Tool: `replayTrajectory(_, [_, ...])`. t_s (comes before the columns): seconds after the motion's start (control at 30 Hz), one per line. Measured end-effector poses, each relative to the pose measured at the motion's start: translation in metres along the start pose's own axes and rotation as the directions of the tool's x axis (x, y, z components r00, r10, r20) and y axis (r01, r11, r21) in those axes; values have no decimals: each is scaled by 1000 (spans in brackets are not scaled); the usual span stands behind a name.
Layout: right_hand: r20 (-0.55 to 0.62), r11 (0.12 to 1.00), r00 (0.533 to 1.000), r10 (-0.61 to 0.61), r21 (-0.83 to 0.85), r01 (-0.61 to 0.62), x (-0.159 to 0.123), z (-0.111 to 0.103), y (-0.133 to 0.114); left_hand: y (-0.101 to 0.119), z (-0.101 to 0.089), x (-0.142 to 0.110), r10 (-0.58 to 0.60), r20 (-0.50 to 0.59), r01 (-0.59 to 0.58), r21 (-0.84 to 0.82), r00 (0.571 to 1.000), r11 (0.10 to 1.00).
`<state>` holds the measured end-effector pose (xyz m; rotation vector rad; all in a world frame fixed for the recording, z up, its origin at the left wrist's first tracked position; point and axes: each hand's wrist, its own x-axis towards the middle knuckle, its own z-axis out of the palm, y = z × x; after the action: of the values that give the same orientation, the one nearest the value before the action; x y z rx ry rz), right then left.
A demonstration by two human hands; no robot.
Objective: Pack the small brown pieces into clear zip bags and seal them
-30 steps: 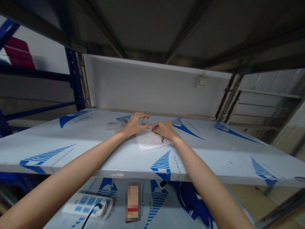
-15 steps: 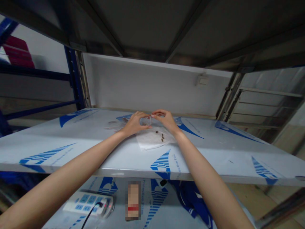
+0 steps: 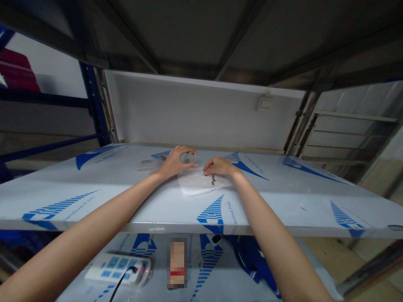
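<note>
My left hand (image 3: 173,161) is curled round a small clear round container (image 3: 190,157), held just above the white-and-blue shelf (image 3: 94,188). My right hand (image 3: 218,166) hovers low over a white paper sheet (image 3: 198,184), its fingertips pinched together over a few small dark bits (image 3: 213,180) lying on the sheet. What the pinch holds, if anything, is too small to see. Both forearms reach up from below the shelf's front edge.
Clear flat pieces (image 3: 145,163) lie left of my left hand. On the lower shelf sit a white power strip (image 3: 118,268) with a black plug and a dark blue cloth (image 3: 252,260). A steel shelf deck hangs overhead. Blue uprights (image 3: 91,105) stand at left.
My right hand dropped from the container's rim back down onto the paper sheet beside the dark bits. My left hand kept its hold on the container.
</note>
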<state>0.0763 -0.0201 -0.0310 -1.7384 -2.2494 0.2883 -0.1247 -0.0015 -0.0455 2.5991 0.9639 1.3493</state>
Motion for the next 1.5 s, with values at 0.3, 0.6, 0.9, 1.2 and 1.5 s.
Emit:
replayTrajectory(0.3, [-83,994,996,-29,-109,20,0,8,-6,-2,0,0,18,8,-18,7,1000,1000])
replayTrajectory(0.6, [-386,827,910,-153,454,332,11,2,-8,-3,2,-1,36,21,-37,23,999,999])
replayTrajectory(0.9, [-429,869,869,-248,298,395,3,3,-30,-2,3,-2,-16,-1,16,60,1000,998])
replayTrajectory(1.2, [-371,926,910,-184,243,287,-3,-1,-31,4,2,-1,-42,-3,42,160,999,986])
replayTrajectory(1.5, [-526,863,830,-184,318,392,1,-3,-23,5,-8,5,-292,-214,242,-230,932,942])
